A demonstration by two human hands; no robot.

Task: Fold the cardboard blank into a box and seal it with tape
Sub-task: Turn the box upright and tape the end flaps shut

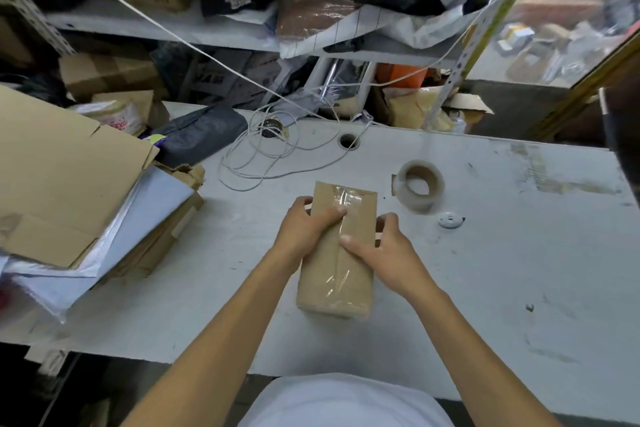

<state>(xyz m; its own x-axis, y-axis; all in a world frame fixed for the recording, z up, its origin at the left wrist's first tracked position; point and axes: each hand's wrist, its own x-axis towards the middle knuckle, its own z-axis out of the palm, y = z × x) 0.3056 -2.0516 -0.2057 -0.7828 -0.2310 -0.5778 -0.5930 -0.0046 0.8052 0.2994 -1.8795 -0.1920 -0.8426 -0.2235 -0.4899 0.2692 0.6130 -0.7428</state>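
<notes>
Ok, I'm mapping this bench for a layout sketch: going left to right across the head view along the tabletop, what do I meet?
Stack of flat cardboard → left hand → box → right hand → tape roll → small white disc.

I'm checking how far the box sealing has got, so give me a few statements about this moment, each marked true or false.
1. Clear tape already runs along the top of the cardboard box. True.
2. The tape roll is in the right hand. False: the roll lies on the table, beyond and to the right of the box, and no hand touches it.
3. Both hands are on the box. True: the left hand grips its left side with the thumb on top, the right hand its right side.
4. The box stands open with its flaps up. False: the flaps are closed flat under the tape.
5. A loose white cord lies on the table beyond the box. True.
</notes>
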